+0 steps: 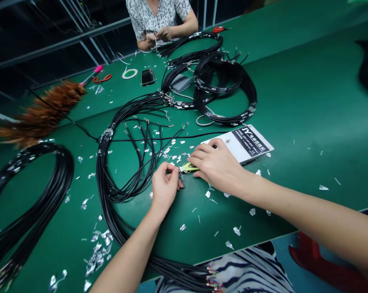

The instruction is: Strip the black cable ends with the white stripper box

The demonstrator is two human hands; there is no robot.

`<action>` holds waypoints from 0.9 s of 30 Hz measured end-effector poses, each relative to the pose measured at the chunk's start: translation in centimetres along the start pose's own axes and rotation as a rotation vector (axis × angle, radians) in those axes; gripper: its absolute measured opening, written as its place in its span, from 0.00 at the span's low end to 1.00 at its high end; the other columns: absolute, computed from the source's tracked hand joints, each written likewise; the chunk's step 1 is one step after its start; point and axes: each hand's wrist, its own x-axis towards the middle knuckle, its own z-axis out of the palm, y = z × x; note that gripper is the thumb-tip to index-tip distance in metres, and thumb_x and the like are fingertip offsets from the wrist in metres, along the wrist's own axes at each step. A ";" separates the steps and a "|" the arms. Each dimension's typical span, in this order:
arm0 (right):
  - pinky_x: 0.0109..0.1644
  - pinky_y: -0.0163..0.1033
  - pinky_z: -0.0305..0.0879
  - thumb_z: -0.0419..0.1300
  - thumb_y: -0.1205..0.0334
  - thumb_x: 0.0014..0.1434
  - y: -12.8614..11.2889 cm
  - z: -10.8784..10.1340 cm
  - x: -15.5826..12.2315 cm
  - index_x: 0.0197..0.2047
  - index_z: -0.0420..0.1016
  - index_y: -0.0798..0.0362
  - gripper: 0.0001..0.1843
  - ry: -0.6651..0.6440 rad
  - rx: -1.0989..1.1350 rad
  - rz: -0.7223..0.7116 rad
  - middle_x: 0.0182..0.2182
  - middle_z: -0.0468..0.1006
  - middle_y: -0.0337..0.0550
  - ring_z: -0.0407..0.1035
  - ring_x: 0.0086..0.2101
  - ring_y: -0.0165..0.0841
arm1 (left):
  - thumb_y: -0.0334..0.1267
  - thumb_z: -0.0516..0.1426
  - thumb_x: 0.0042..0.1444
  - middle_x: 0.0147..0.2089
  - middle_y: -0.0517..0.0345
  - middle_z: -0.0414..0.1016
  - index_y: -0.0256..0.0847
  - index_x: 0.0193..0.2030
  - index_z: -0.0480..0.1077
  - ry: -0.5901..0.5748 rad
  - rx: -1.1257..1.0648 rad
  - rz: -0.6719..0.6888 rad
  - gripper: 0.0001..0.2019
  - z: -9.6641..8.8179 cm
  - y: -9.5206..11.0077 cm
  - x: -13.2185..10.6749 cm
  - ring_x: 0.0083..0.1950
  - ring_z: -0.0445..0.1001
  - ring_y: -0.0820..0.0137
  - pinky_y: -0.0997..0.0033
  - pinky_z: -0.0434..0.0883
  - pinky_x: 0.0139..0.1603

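My left hand [165, 188] is closed in a pinch on the end of a thin black cable [141, 171] that belongs to a large looped bundle on the green table [309, 122]. My right hand [216, 165] is closed over a small yellow-green cutting tool [188, 167], whose tip meets the cable end between the two hands. Behind my right hand lies a white flat device with a black label [248, 142]. Silver foil scraps [98, 250] are scattered around both hands.
More black cable coils lie at far centre [225, 87] and at the left edge [28, 195]. A brown feather duster [43, 112], red scissors [102, 78], a tape ring [129, 73] and a phone [147, 76] sit far left. A person [161, 20] works cables across the table.
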 end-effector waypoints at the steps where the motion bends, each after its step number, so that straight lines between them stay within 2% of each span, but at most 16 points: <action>1: 0.47 0.46 0.50 0.63 0.64 0.61 0.2 -0.4 -0.8 0.43 0.76 0.55 0.06 0.073 0.030 0.005 0.43 0.82 0.45 0.71 0.48 0.42 | 0.40 0.59 0.52 0.13 0.67 0.67 0.41 0.29 0.63 -0.001 -0.004 0.001 0.08 0.0 0.0 0.0 0.14 0.66 0.76 0.81 0.62 0.16; 3: 0.48 0.46 0.54 0.59 0.65 0.65 0.8 -1.1 -2.9 0.47 0.75 0.54 0.08 0.238 0.096 0.064 0.47 0.82 0.45 0.72 0.49 0.40 | 0.40 0.59 0.52 0.13 0.66 0.67 0.40 0.29 0.63 -0.001 -0.011 0.002 0.09 -0.1 0.1 -0.1 0.14 0.66 0.76 0.81 0.62 0.16; 5: 0.49 0.46 0.58 0.55 0.68 0.66 1.3 -1.5 -5.3 0.45 0.74 0.52 0.08 0.394 0.171 0.180 0.47 0.82 0.44 0.73 0.48 0.38 | 0.40 0.59 0.52 0.13 0.66 0.68 0.40 0.29 0.64 -0.002 -0.010 -0.001 0.09 -0.1 0.2 -0.1 0.14 0.66 0.76 0.80 0.62 0.17; 8: 0.49 0.46 0.63 0.56 0.69 0.65 1.4 -1.2 -8.3 0.42 0.73 0.50 0.06 0.506 0.253 0.281 0.45 0.83 0.45 0.75 0.46 0.39 | 0.40 0.59 0.52 0.13 0.66 0.68 0.40 0.29 0.64 -0.004 -0.001 -0.004 0.09 -0.1 0.4 -0.2 0.14 0.66 0.76 0.80 0.63 0.17; 11: 0.50 0.47 0.64 0.58 0.68 0.64 1.0 -0.2 -9.4 0.42 0.75 0.48 0.07 0.493 0.250 0.296 0.44 0.83 0.43 0.75 0.47 0.40 | 0.39 0.59 0.51 0.14 0.66 0.68 0.40 0.29 0.64 -0.009 -0.002 -0.001 0.08 -0.1 0.5 -0.2 0.14 0.67 0.76 0.80 0.63 0.17; 15: 0.48 0.45 0.61 0.60 0.68 0.63 1.0 1.0 -9.3 0.44 0.78 0.46 0.10 0.485 0.128 0.307 0.41 0.84 0.39 0.75 0.44 0.38 | 0.39 0.60 0.51 0.13 0.66 0.68 0.39 0.29 0.64 0.007 0.017 -0.008 0.09 -0.3 0.3 -0.2 0.14 0.66 0.76 0.80 0.63 0.17; 20: 0.46 0.46 0.61 0.61 0.69 0.62 1.4 0.8 -9.1 0.45 0.77 0.46 0.10 0.548 0.101 0.287 0.36 0.85 0.38 0.75 0.43 0.40 | 0.41 0.60 0.52 0.15 0.66 0.67 0.40 0.29 0.64 0.047 0.017 -0.010 0.09 -1.6 0.8 -1.0 0.16 0.68 0.75 0.78 0.65 0.19; 23: 0.49 0.48 0.64 0.61 0.69 0.62 0.1 0.0 -8.4 0.42 0.77 0.47 0.08 0.618 0.294 0.302 0.38 0.84 0.41 0.74 0.44 0.41 | 0.41 0.60 0.53 0.21 0.63 0.71 0.39 0.30 0.68 0.038 -0.017 0.014 0.09 -2.2 1.8 -2.3 0.24 0.72 0.74 0.76 0.70 0.27; 25: 0.48 0.46 0.68 0.60 0.66 0.62 -1.8 -0.3 -7.5 0.40 0.77 0.49 0.05 0.593 0.558 0.335 0.38 0.83 0.44 0.75 0.41 0.39 | 0.39 0.62 0.53 0.26 0.60 0.73 0.38 0.31 0.71 0.036 -0.021 0.049 0.07 -2.4 2.5 -3.2 0.30 0.73 0.73 0.76 0.70 0.33; 26: 0.45 0.44 0.69 0.59 0.64 0.62 -3.0 -0.2 -6.8 0.39 0.77 0.50 0.05 0.507 0.734 0.379 0.36 0.82 0.43 0.75 0.39 0.37 | 0.39 0.63 0.52 0.28 0.60 0.74 0.38 0.31 0.73 0.033 -0.016 0.068 0.06 -2.4 2.9 -3.7 0.32 0.73 0.73 0.76 0.70 0.35; 27: 0.39 0.41 0.70 0.59 0.62 0.63 -4.1 0.0 -6.1 0.40 0.77 0.51 0.06 0.355 0.938 0.424 0.33 0.81 0.42 0.74 0.34 0.34 | 0.38 0.63 0.52 0.30 0.59 0.74 0.39 0.31 0.74 0.019 -0.008 0.086 0.05 -2.4 3.3 -4.0 0.33 0.73 0.72 0.76 0.70 0.37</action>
